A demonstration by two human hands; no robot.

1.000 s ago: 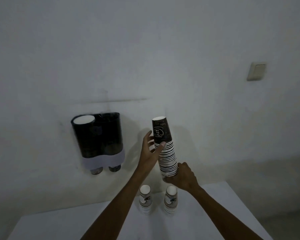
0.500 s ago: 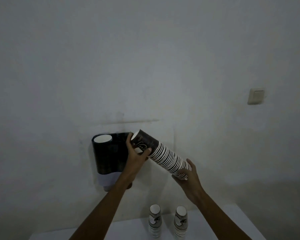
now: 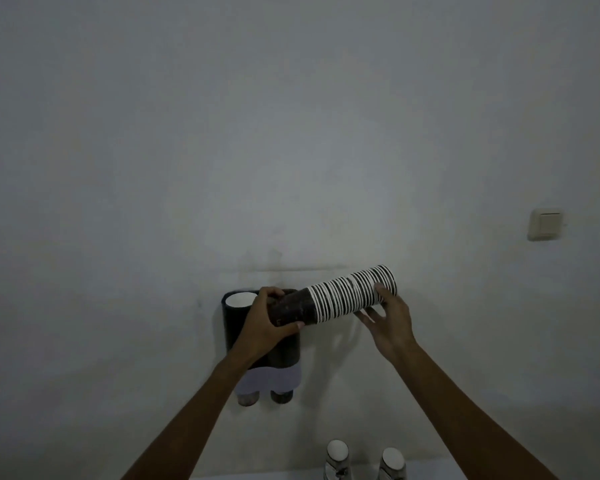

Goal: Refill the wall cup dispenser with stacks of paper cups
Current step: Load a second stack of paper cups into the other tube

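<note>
A dark two-tube cup dispenser (image 3: 234, 327) hangs on the wall, with a pale band near its base and cup bottoms poking out below. Its left tube shows a white cup top (image 3: 239, 299). A long stack of dark paper cups with white rims (image 3: 347, 297) lies almost level, its dark end over the top of the right tube. My left hand (image 3: 267, 318) grips that dark end. My right hand (image 3: 387, 315) holds the stack near its far end from below, fingers wrapped around it.
Two short stacks of cups (image 3: 336, 460) (image 3: 392, 464) stand on a white table (image 3: 291, 474) at the bottom edge. A light switch (image 3: 546, 224) sits on the wall at the right. The wall is otherwise bare.
The stack has swung from upright to nearly level, its dark end now at the dispenser's right tube. Both hands rose with it, and my view tilted up the wall.
</note>
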